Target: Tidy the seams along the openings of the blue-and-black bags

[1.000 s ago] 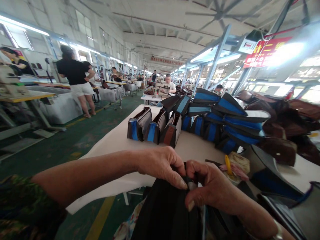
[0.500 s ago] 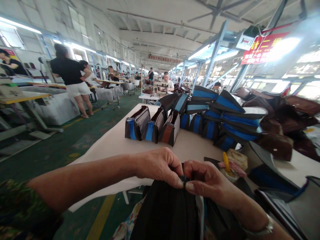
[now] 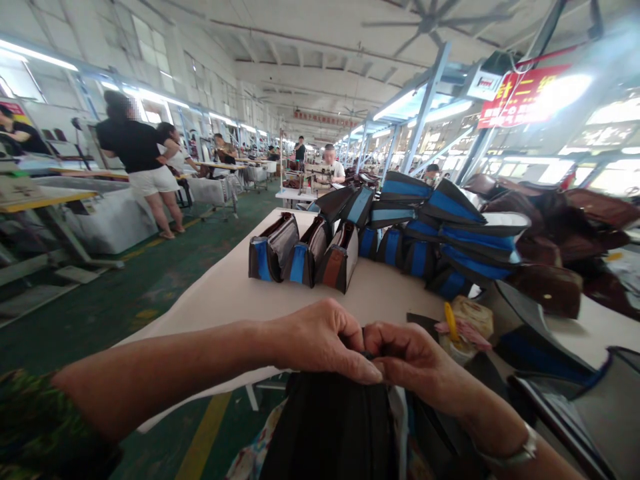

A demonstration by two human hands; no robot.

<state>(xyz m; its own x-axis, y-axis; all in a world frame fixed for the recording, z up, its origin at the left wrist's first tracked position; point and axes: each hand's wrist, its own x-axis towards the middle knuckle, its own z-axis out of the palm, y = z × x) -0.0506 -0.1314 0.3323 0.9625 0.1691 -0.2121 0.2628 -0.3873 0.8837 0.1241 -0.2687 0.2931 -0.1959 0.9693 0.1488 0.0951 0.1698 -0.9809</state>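
Note:
A black bag [image 3: 330,427], its lower part cut off by the frame, sits close to my body. My left hand [image 3: 323,343] pinches the edge at its far end with thumb and bent fingers. From the other side my right hand [image 3: 413,353] grips the same edge, and both thumb tips meet there. The small bit between the fingers is mostly hidden. Ahead on the white table [image 3: 225,293] stand a few wedge-shaped bags: two with a blue stripe [image 3: 300,263] and one with a brown patch [image 3: 336,268].
Stacked grey-and-blue bags [image 3: 425,227] fill the table's far middle. Brown bags [image 3: 545,287] are heaped at right. A yellow-handled tool [image 3: 451,322] lies by a pink cloth [image 3: 475,335]. Open grey bag pieces [image 3: 600,413] sit at lower right. A person [image 3: 135,153] stands in the left aisle.
My thumbs have drawn together and now cover the edge that showed between them. My left thumb has slid slightly right. The view has shifted a little.

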